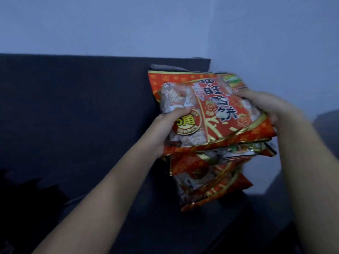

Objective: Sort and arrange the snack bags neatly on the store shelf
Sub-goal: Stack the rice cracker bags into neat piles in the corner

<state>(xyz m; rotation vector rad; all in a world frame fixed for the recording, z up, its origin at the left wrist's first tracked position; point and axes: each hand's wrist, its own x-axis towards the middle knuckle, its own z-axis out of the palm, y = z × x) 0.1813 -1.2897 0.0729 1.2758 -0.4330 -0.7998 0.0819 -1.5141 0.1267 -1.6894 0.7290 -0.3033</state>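
A red and gold snack bag (216,110) with clear windows showing white crackers lies on top of a stack of like bags. My left hand (166,125) grips its left edge, thumb on the front. On the other side my right hand (271,105) clasps its right edge. Another bag of the same kind (176,77) stands behind it against the dark back panel. Below, further bags of the stack (211,182) lean out at uneven angles on the dark shelf (128,217).
A dark back panel (73,107) runs along the shelf's rear, ending at a pale wall (165,24). The pale wall also closes the right side behind the stack. A dark ledge (326,129) shows at the far right. The light is dim.
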